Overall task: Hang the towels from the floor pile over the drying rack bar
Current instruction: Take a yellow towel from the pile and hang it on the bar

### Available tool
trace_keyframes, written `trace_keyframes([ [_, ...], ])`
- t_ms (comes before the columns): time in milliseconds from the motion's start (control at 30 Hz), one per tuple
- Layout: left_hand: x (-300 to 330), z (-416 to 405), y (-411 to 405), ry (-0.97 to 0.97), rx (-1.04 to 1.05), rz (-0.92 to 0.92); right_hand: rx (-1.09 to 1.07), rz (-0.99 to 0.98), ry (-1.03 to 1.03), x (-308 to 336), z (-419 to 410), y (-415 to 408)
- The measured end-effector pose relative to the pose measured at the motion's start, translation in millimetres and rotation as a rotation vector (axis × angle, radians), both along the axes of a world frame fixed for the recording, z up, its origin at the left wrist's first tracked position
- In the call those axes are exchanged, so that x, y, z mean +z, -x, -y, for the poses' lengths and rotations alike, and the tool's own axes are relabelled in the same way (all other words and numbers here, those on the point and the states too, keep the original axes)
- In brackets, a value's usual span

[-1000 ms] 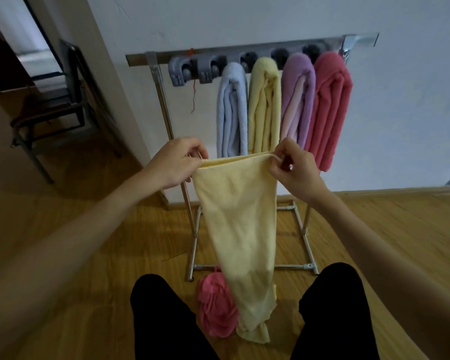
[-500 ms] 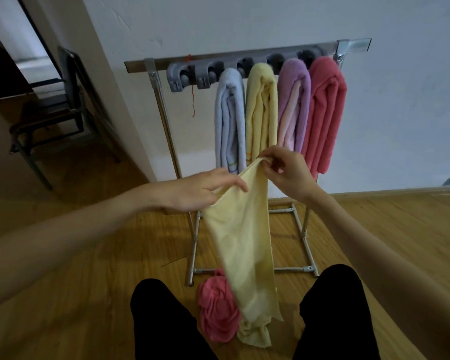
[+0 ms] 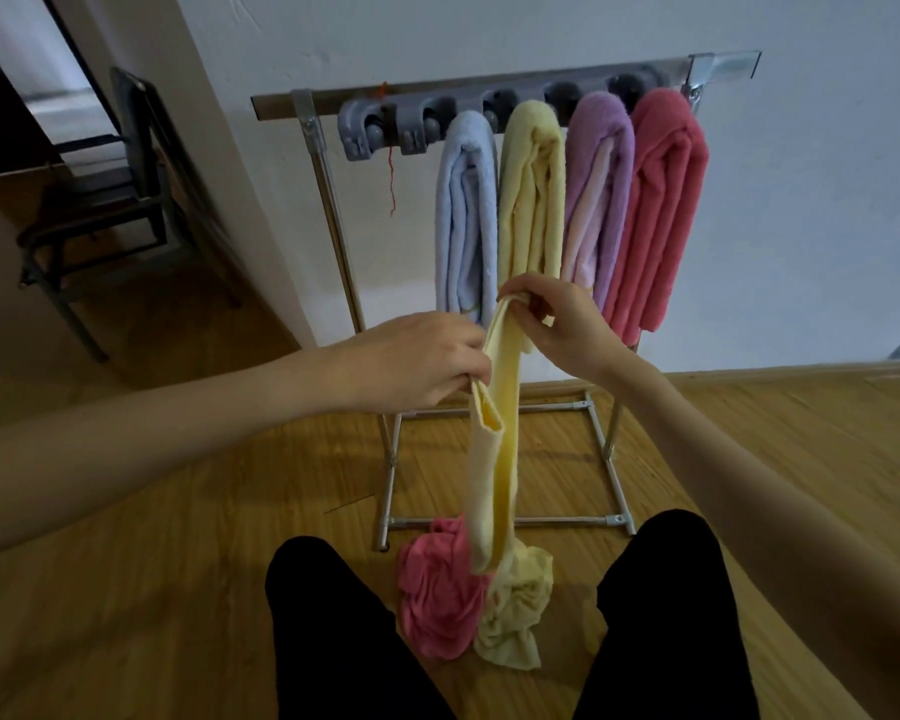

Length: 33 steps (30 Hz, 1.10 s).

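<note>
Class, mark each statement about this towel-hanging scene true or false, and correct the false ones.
1. Four towels hang on the drying rack. True.
2. Both hands hold the yellow towel. True: the left hand and the right hand both grip it.
3. The pink towel on the floor is being lifted. False: it lies untouched.
4. The purple towel hangs at the rack's far left. False: the light blue towel does.
</note>
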<state>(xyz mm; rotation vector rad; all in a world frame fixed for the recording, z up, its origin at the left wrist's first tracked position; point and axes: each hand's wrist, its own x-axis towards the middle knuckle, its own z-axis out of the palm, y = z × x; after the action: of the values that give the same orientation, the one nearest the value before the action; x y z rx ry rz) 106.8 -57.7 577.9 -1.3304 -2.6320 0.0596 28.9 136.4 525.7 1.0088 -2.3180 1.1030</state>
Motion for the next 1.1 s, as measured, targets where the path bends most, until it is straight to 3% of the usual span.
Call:
trace_keyframes([
  [100, -2.2, 0.6, -0.8, 0.042, -0.095, -0.196, -0.007, -0.005, -0.018, 1.8, -1.6, -0.8],
  [267, -4.6, 7.8, 9.8, 0.122, -0.117, -0.148, -0.021, 0.004, 0.0, -2.2, -2.2, -4.0],
  [433, -15.2, 18.9, 18.8, -0.161, 0.085, -0.101, 0.006, 0.123, 0.129, -5.9, 1.2, -12.0],
  [633, -31.2, 12.0, 17.1, -0.462, 0.177, -0.104, 0.115, 0.199, 0.229, 1.6, 4.9, -19.6],
  [1100, -39.1, 0.6, 17.2, -0.682, 0.281, -0.22, 0.192, 0.345, 0.428, 6.3, 10.3, -27.7],
])
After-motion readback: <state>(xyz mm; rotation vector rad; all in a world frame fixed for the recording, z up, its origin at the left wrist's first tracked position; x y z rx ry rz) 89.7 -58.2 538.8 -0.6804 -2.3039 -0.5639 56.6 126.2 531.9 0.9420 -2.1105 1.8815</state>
